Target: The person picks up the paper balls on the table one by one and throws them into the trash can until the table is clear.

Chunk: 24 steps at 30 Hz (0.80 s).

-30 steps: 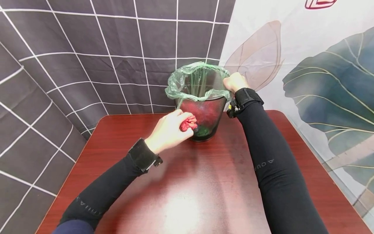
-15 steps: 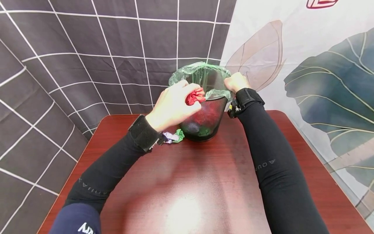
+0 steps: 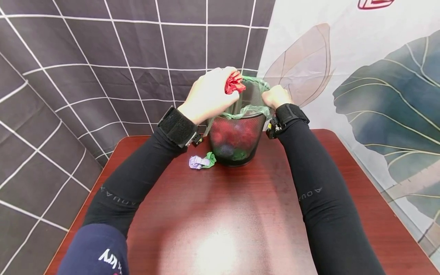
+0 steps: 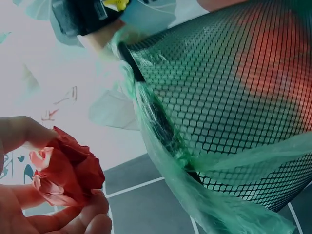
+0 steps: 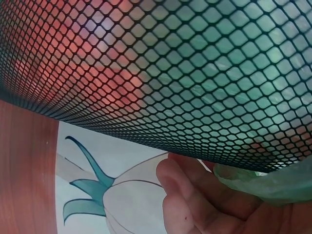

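Note:
A crumpled ball of red paper (image 3: 234, 83) is pinched between the thumb and fingers of my left hand (image 3: 210, 93), just above the left side of a trash can's rim. The black mesh trash can (image 3: 237, 137) wears a thin green bag (image 3: 252, 110) folded over its rim. Red, bluish and green shapes show through the mesh. My right hand (image 3: 276, 97) grips the can's right rim and the bag there. In the right wrist view its curled fingers (image 5: 195, 195) lie against the outside of the mesh. The left wrist view shows the paper ball (image 4: 68, 170) apart from the bag.
Crumpled purple paper (image 3: 197, 162) and crumpled green paper (image 3: 209, 159) lie on the reddish-brown table (image 3: 192, 214), left of the can's base. A dark gridded cloth (image 3: 137, 49) and a white leaf-patterned cloth (image 3: 364, 76) hang behind the table.
My left hand has lifted the red paper ball from in front of the can to above its rim. The purple and green papers have come into view. My right hand has stayed put.

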{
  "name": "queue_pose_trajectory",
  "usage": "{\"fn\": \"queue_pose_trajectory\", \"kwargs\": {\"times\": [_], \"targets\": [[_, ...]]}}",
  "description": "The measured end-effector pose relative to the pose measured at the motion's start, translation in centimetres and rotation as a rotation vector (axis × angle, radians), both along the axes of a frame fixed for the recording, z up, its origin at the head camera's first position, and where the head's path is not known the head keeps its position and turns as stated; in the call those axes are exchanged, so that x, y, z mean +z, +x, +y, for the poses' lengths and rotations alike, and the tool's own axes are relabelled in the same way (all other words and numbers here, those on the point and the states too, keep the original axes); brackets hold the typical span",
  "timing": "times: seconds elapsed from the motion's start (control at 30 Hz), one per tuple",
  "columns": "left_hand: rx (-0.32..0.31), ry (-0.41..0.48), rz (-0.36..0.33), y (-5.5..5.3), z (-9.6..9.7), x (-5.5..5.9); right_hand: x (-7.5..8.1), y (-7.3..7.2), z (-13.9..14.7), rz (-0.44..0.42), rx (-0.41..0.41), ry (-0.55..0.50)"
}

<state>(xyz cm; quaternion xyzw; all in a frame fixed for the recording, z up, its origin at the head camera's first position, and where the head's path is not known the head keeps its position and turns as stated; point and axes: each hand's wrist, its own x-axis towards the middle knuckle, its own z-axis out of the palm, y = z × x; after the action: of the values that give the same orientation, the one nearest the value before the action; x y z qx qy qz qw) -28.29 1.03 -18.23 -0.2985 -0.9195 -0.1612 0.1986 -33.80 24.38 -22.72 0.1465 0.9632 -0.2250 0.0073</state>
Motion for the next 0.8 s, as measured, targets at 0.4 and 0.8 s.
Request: {"fn": "queue_pose_trajectory", "kwargs": {"times": [0.4, 0.8], "targets": [[0.054, -0.042, -0.066, -2.0, 0.8, -0.5, -0.1, -0.2, -0.1, 0.029, 0.014, -0.005], [0.021, 0.049, -0.035, 0.6, -1.1, -2.7, -0.2, -0.4, 0.1, 0.012, 0.008, -0.011]]}}
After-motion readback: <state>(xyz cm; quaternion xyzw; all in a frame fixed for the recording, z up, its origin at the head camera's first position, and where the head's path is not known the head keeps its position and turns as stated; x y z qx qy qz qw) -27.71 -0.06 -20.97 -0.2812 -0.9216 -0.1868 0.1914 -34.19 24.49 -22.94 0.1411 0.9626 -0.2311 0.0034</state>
